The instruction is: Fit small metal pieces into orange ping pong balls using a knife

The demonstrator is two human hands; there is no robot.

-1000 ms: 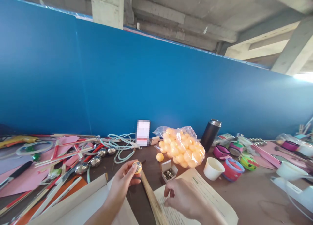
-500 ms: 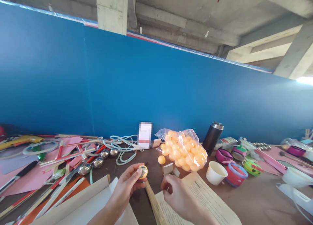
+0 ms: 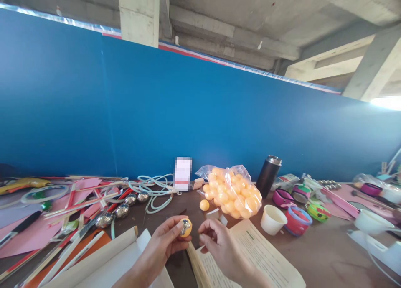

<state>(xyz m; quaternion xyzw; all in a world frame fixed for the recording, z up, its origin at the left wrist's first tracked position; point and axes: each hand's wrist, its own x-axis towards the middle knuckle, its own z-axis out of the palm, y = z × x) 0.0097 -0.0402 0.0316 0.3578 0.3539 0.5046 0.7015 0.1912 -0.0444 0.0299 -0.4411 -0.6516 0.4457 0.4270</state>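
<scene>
In my left hand (image 3: 164, 243) is an orange ping-pong ball (image 3: 189, 230) with a shiny silver patch on its side, gripped between thumb and fingers. My right hand (image 3: 222, 247) is just to the right of the ball, not touching it. Its thumb and fingers are pinched together, and whatever they may hold is too small to tell. Beneath that hand lies an open book (image 3: 266, 254) with printed pages. Behind it sits a small open carton (image 3: 213, 214). A loose orange ball (image 3: 204, 205) rests near a clear bag of orange balls (image 3: 232, 194).
A black bottle (image 3: 268, 177) stands right of the bag, with a cream cup (image 3: 273, 220) and a red-blue container (image 3: 298, 221) in front. Silver balls (image 3: 122, 210), a coiled pale cord (image 3: 159, 202), sticks and pink paper crowd the left. A blue partition (image 3: 200, 112) rises behind.
My right hand has moved left, closer to the ball. The ball has turned slightly in my left hand, showing more of its silver patch. The view has shifted a little.
</scene>
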